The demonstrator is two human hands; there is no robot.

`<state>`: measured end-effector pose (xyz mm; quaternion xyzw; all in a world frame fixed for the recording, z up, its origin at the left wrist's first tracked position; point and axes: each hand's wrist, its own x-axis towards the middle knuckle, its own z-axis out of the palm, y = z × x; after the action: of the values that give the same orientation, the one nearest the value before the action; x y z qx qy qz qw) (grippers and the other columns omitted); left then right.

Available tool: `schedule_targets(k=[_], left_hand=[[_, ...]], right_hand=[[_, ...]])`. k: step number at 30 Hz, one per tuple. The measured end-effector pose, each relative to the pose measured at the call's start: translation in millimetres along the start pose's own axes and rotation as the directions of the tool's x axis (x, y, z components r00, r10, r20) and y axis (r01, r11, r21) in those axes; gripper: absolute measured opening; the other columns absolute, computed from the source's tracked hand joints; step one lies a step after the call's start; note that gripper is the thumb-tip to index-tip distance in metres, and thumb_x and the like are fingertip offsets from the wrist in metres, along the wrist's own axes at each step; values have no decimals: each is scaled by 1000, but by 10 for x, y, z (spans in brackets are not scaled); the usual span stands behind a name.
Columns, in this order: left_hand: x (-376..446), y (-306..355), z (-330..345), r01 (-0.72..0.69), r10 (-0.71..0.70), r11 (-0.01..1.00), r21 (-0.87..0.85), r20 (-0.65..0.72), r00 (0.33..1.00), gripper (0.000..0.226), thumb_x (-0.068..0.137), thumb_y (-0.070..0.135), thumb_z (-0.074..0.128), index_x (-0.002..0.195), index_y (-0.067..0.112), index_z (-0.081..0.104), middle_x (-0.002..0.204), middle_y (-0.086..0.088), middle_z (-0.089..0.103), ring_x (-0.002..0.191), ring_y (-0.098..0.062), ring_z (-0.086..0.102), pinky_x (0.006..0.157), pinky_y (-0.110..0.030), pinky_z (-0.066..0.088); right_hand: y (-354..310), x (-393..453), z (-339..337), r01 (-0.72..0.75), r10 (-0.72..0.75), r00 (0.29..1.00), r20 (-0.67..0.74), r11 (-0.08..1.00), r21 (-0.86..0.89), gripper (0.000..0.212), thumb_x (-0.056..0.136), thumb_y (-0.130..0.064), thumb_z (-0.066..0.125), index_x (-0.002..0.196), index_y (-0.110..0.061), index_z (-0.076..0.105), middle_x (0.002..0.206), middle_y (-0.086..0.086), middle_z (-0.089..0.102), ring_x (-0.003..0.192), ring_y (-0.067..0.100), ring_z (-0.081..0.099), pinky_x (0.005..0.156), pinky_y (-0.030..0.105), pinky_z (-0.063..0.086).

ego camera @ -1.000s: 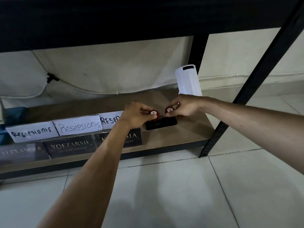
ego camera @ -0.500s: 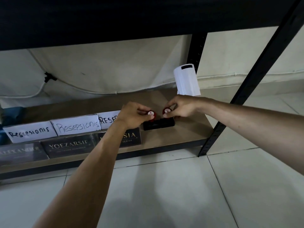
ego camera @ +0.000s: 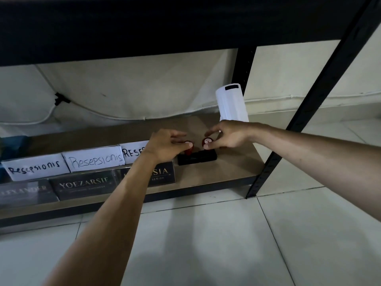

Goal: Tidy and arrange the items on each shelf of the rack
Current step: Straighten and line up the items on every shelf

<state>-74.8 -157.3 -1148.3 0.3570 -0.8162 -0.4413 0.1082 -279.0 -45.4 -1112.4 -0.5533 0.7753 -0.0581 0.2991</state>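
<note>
Looks like you're in an office storeroom: a black metal rack (ego camera: 321, 96) on a white tile floor (ego camera: 206, 244), with desk nameplates (ego camera: 82, 185) and handwritten "Resepsionis" signs (ego camera: 94, 161) lined up on its bottom shelf (ego camera: 226, 172).

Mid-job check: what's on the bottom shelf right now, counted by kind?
Handwritten white "Resepsionis" cards: 3
Dark nameplates with gold lettering: 3
Red-handled stamps on black bases: 2
White upright container: 1
Total: 9, not counting a blue thing cut off at the left edge.
</note>
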Motion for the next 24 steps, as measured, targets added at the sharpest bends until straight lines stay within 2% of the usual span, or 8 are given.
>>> schedule_targets(k=[2, 6, 10, 12, 15, 19, 22, 24], left_hand=[[3, 67, 7, -15, 13, 999, -35, -44, 999, 46, 85, 27, 80, 128, 19, 66, 115, 8, 69, 105, -2, 65, 84, -4, 46], [-63, 324, 204, -150, 109, 977, -150, -253, 961, 25, 82, 24, 81, 105, 28, 71, 104, 9, 74, 100, -7, 70, 103, -36, 52], [-287, 647, 629, -259, 201, 962, -87, -414, 888, 21, 86, 20, 76, 107, 21, 75, 87, 16, 74, 84, 5, 70, 96, -26, 54], [-337, 780, 836, -269, 221, 961, -68, -396, 891, 24, 88, 23, 74, 112, 21, 73, 93, 12, 76, 88, 1, 69, 97, -13, 47], [-207, 848, 973, -263, 234, 964, -42, -338, 912, 32, 88, 27, 76, 118, 20, 70, 108, 9, 75, 97, -4, 68, 81, 7, 33], [213, 837, 785, -238, 216, 970, -44, -289, 932, 43, 81, 20, 78, 122, 13, 66, 112, 1, 74, 101, -14, 70, 92, -29, 55], [556, 760, 551, -149, 136, 988, -42, -229, 964, 47, 77, 17, 85, 119, 11, 67, 110, -1, 74, 99, -15, 71, 98, -33, 54], [764, 687, 464, -124, 118, 992, -22, -193, 974, 50, 73, 19, 91, 117, 8, 70, 105, -4, 74, 96, -15, 71, 98, -34, 55]], right_hand=[[-22, -94, -93, -15, 15, 1000, -24, 1000, 10, 69, 88, -62, 70, 146, -30, 53, 110, -1, 74, 99, 14, 69, 91, 26, 49], [-67, -325, -332, -49, 42, 985, -170, 998, -39, 45, 89, -41, 73, 132, -30, 64, 95, 2, 78, 86, 16, 73, 82, 29, 55], [-95, -542, -475, -62, 52, 964, -262, 998, -29, 23, 91, -34, 73, 112, -32, 66, 91, -2, 79, 71, 7, 73, 83, 28, 59], [-64, -665, -511, -69, 51, 948, -315, 996, -47, 24, 91, -36, 74, 113, -32, 65, 100, -1, 76, 79, 12, 73, 82, 28, 57], [-86, -878, -501, -44, 28, 937, -349, 998, -37, 21, 93, -35, 73, 113, -30, 69, 106, -1, 73, 87, 13, 70, 77, 26, 55], [-119, -1192, -458, 33, -13, 945, -327, 998, 55, 14, 95, -27, 70, 108, -28, 72, 93, -9, 75, 82, 5, 70, 69, 23, 52], [-19, -1415, -396, 77, -24, 958, -284, 981, 178, 13, 92, -28, 76, 105, -26, 73, 93, -6, 74, 80, 9, 74, 84, 33, 61], [97, -1540, -321, 109, -37, 972, -231, 945, 308, 14, 91, -27, 78, 103, -22, 73, 92, -1, 74, 79, 18, 76, 83, 40, 63]])
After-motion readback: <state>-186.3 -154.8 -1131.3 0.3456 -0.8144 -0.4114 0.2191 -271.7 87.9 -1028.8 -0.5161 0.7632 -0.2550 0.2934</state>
